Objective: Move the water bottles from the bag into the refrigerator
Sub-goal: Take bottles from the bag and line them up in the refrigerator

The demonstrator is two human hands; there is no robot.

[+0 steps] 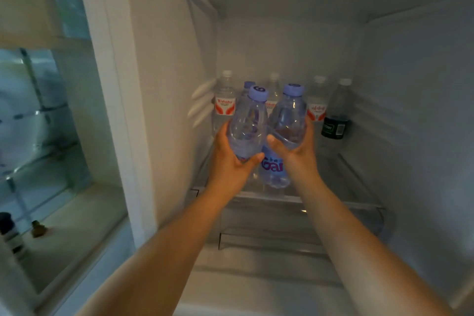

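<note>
Both of your arms reach into the open refrigerator (410, 84), each hand gripping a purple-capped water bottle above the glass shelf (359, 182). Your left hand (230, 159) curls its fingers and thumb round the left bottle (247, 123); your right hand (298, 146) wraps the right bottle (289, 115) the same way, thumb across the front. The two bottles touch side by side, tilted slightly back. Along the shelf's rear edge stand three red-labelled bottles (225, 102) and, toward the right rear corner, a dark-labelled bottle (336, 113). Another purple cap shows just behind the left bottle (mostly hidden). The bag is out of view.
</note>
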